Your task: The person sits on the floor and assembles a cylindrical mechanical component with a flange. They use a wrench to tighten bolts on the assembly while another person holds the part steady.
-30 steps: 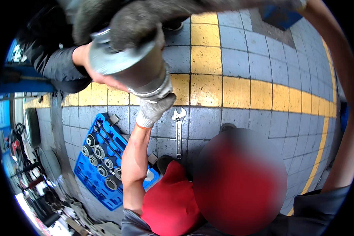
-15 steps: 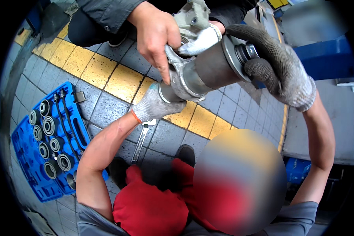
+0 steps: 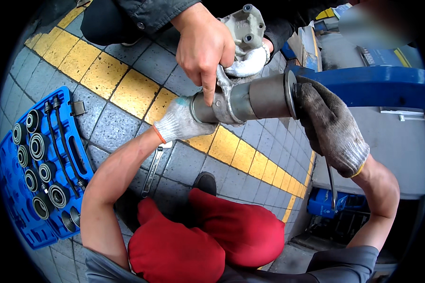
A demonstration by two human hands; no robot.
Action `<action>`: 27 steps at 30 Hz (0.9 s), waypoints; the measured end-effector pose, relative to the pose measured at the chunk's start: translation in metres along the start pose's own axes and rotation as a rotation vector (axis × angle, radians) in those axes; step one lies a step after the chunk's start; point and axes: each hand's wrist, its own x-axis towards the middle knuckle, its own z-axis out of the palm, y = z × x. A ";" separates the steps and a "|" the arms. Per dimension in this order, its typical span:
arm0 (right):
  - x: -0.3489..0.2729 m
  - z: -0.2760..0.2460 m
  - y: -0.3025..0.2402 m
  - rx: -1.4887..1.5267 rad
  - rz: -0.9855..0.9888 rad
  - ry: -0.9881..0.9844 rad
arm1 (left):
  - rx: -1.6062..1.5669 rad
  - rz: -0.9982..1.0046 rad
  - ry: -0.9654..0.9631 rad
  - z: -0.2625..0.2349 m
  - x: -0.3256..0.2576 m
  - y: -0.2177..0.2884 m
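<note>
Both gloved hands, left hand [image 3: 180, 123] and right hand [image 3: 330, 127], close around the metal cylinder [image 3: 250, 101]; holding it level keeps it steady.

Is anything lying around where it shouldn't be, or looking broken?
Nothing looks broken. One loose wrench lies on the paving, outside the open blue tool case. The glove on the right hand is far grimier than the one on the left hand.

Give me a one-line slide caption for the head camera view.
Gloved left hand and right hand grip a metal cylinder; another person's bare hand steadies it.
</note>
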 end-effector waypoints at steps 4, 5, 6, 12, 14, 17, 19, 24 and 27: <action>0.005 -0.013 0.003 -0.047 -0.151 -0.074 | -0.044 -0.053 0.030 -0.012 -0.013 0.002; -0.007 -0.028 -0.002 -0.124 -0.144 -0.059 | -0.083 -0.004 -0.001 -0.008 0.005 0.015; -0.017 -0.041 -0.005 -0.195 -0.123 -0.057 | -0.123 0.047 -0.036 -0.007 0.021 0.028; 0.033 -0.028 0.007 -0.284 -0.544 -0.175 | -0.061 -0.010 -0.014 -0.020 -0.004 -0.002; 0.045 -0.031 0.022 -0.357 -0.729 -0.111 | -0.094 0.046 0.023 -0.019 0.001 -0.001; 0.058 -0.036 0.025 -0.433 -0.841 -0.096 | -0.113 0.055 0.003 -0.022 0.003 0.001; 0.072 -0.034 0.019 -0.451 -0.915 -0.106 | -0.150 0.068 0.015 -0.020 -0.005 -0.014; 0.089 -0.035 0.012 -0.493 -1.048 -0.121 | -0.126 0.031 0.010 -0.038 -0.005 0.002; 0.100 -0.033 0.013 -0.522 -1.152 -0.111 | -0.100 -0.003 -0.043 -0.048 -0.004 0.012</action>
